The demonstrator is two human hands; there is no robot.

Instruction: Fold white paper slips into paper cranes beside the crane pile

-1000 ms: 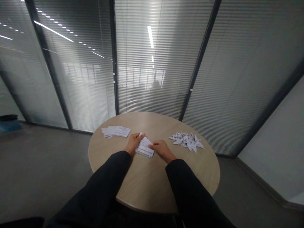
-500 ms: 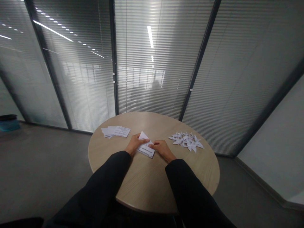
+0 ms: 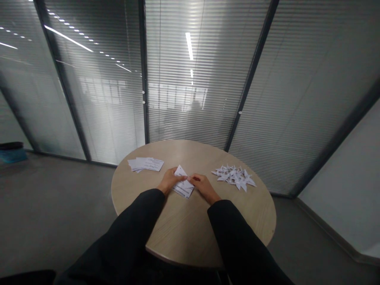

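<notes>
Between my hands, over the middle of the round table, is a partly folded sheet of printed white paper. Its far end comes to a point, and lines of dark print show on the near part. My left hand grips its left side, thumb lying across the top. On the right side, the thumb and fingers of my right hand pinch the edge near the fold. My fingertips hide part of the paper's middle.
The round wooden table stands against a glass partition with blinds. A fanned stack of printed papers lies at its left. To the right sits a pile of folded white paper pieces with pointed ends. A blue bin stands on the floor far left.
My right hand has shifted slightly inward, closer to my left thumb, and a flap on the paper's right side now lies further in. My left hand has barely moved.
</notes>
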